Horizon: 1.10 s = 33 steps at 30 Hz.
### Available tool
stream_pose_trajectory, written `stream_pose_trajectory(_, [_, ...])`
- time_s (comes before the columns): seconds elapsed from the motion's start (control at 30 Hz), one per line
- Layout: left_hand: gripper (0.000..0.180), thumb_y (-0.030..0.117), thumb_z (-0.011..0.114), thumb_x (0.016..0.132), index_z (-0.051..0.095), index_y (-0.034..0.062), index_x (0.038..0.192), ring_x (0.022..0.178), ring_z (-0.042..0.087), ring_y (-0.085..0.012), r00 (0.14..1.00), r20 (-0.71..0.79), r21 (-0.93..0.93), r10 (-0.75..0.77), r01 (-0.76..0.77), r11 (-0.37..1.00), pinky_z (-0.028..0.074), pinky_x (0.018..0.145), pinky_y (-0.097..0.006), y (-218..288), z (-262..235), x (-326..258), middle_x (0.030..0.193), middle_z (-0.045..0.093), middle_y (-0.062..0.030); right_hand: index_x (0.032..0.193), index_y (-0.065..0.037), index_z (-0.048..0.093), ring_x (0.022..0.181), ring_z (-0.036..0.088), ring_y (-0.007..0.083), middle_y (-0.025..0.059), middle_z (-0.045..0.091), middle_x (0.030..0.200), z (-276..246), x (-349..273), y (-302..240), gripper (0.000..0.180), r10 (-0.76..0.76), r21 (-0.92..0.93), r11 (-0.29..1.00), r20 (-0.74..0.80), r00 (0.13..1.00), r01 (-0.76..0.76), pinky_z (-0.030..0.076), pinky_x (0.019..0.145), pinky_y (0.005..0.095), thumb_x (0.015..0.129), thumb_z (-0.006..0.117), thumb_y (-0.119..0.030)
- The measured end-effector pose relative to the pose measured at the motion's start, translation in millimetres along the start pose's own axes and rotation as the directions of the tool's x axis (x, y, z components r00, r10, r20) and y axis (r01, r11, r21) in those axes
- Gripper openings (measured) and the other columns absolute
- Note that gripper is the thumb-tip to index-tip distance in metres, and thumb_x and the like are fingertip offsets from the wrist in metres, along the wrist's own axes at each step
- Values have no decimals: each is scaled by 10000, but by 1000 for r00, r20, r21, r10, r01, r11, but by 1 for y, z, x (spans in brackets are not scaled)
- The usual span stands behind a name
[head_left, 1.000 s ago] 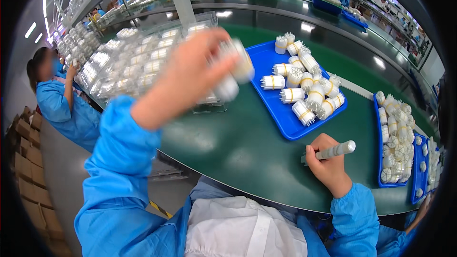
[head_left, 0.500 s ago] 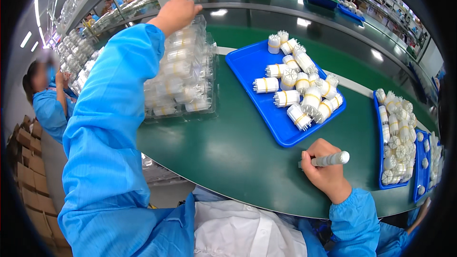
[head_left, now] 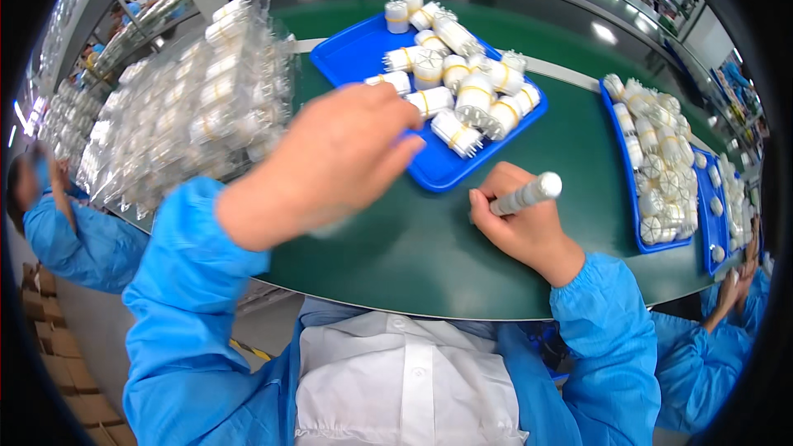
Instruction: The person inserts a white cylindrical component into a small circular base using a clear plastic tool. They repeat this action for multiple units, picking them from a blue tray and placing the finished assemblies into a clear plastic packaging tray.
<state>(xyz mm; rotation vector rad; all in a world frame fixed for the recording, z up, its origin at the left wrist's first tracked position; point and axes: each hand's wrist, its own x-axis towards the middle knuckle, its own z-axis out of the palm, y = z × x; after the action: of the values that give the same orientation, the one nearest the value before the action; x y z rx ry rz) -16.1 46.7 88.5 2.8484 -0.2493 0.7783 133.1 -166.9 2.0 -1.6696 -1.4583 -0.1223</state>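
Note:
My right hand rests over the green tabletop, fingers closed around a thick grey marker pen whose pale rounded end points up and to the right. My left hand hovers at the near left edge of a blue tray. Its thumb stands apart from the bent fingers, and nothing shows between them. In that tray lies a loose pile of white cylinders with thin pins at one end and yellow bands around them. The left fingertips are close to the nearest cylinders; whether they touch is unclear.
Stacked clear plastic packs of white cylinders stand at the left. Another blue tray full of cylinders is at the right, beside a narrower blue tray. People in blue sleeves sit at both sides. A green conveyor belt runs behind.
My left hand has come down from the top of the plastic packs to the near tray. The view has shifted. My right hand still grips the marker pen.

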Motion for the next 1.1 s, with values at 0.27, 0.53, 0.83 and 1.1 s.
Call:
stream_pose_trajectory(0.27, [386, 29, 746, 802, 642, 38, 1174, 1086, 584, -336, 998, 27, -43, 55, -54, 998, 507, 923, -419, -7, 83, 26, 1140, 597, -139, 764, -49, 612, 560, 616, 259, 80, 632, 677, -2, 1, 6, 176, 119, 49, 992, -43, 992, -117, 477, 533, 377, 823, 776, -75])
stream_pose_trajectory(0.53, [534, 91, 823, 747, 614, 46, 1237, 1074, 594, -322, 994, -1, -87, 108, -107, 990, 507, 931, -423, -13, 97, 29, 1147, 618, -127, 789, -38, 633, 593, 631, 228, 86, 646, 693, -2, 0, 9, 155, 168, 73, 984, -40, 985, -165, 486, 551, 358, 840, 772, -85])
stream_pose_trajectory(0.83, [469, 109, 871, 730, 648, 28, 1135, 818, 605, -179, 984, 53, -501, -169, 173, 848, 515, 687, -298, 27, 52, -15, 1024, 619, -82, 800, -19, 677, 624, 569, 72, 4, 658, 717, -30, 12, 0, 175, 586, 472, 723, -33, 809, -505, 426, 541, 260, 912, 757, -126])
stream_pose_trajectory(1.1, [557, 149, 933, 715, 596, 35, 1143, 840, 619, -190, 972, 87, -573, -216, 227, 787, 542, 734, -312, 43, 87, -41, 1039, 613, -71, 761, -20, 681, 617, 571, 105, 26, 640, 705, -13, 6, -13, 148, 198, 268, 948, -84, 977, -170, 422, 538, 287, 872, 763, -75])
